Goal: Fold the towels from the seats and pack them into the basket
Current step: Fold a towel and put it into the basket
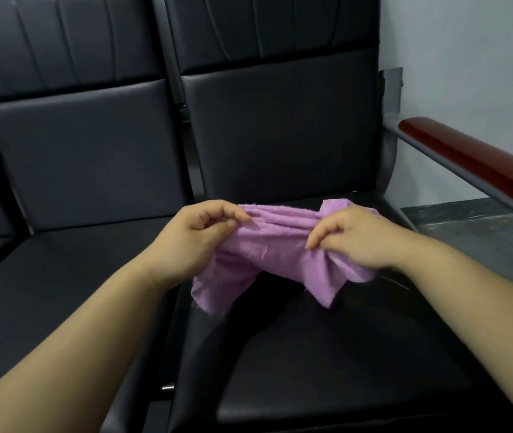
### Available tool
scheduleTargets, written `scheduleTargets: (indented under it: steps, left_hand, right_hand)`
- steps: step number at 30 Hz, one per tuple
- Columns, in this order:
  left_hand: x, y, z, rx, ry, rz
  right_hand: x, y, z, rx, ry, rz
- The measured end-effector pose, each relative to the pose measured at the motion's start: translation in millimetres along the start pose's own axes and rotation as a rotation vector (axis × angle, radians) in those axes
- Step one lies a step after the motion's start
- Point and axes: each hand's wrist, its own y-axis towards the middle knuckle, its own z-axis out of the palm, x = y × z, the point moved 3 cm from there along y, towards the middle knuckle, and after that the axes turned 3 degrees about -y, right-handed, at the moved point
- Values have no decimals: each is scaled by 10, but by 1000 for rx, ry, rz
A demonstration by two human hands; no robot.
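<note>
A small purple towel [275,245] hangs bunched between my two hands, above the right black seat [327,370]. My left hand [195,235] pinches its left upper edge with thumb and fingers. On the other end, my right hand [355,239] grips a gathered part. Loose corners of the cloth droop below both hands, and a few frayed threads show. No basket is in view.
A second black seat [46,292] adjoins on the left, with dark backrests [92,151] behind both. A red-brown wooden armrest [483,170] on a grey metal frame runs along the right side. Grey floor [467,232] and a pale wall lie beyond it.
</note>
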Motion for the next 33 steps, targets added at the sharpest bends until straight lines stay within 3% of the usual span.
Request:
scheduleTargets:
  steps: [2, 4, 6, 8, 10, 12, 15, 17, 19, 21, 23, 25, 29, 30, 33]
  left_hand:
    - [4, -13, 3, 171, 5, -25]
    - [84, -33, 21, 361, 162, -81]
    - [172, -22, 20, 355, 345, -98]
    - [207, 8, -29, 159, 303, -109]
    - [216, 9, -74, -17, 28, -181]
    - [218, 6, -51, -72, -148, -230]
    - [169, 23, 27, -69, -220, -193]
    - [102, 13, 33, -23, -298, -167]
    - [56, -23, 43, 165, -206, -128]
    - [58, -72, 96, 379, 45, -119]
    - [55, -85, 108, 406, 219, -116]
    - [21, -102, 35, 267, 186, -102]
    - [-55, -241, -45, -34, -104, -164]
    - [-124, -274, -17, -64, -114, -134]
    - [-360, -352, 22, 0, -137, -53]
  right_hand:
    - [-71, 41, -34, -160, 378, 106]
    - [-33, 37, -38, -262, 703, 139]
    - [53, 15, -68, -265, 829, 82]
    - [140, -46, -101, -102, 737, -26]
    - [143, -111, -54, 175, 368, -67]
    - [79, -151, 80, 372, 32, -46]
    - [38, -89, 93, 310, -41, 10]
    - [31, -41, -14, 101, 104, 50]
    - [-1, -17, -93, -119, 368, 78]
    - [45, -35, -92, -208, 537, 75]
    - [123, -88, -70, -212, 604, 55]
    - [213, -202, -124, -132, 601, -10]
    - [201, -484, -100, 356, 108, 2]
    - [195, -525, -98, 382, 21, 11]
    - [284, -570, -281, 202, 33, -21]
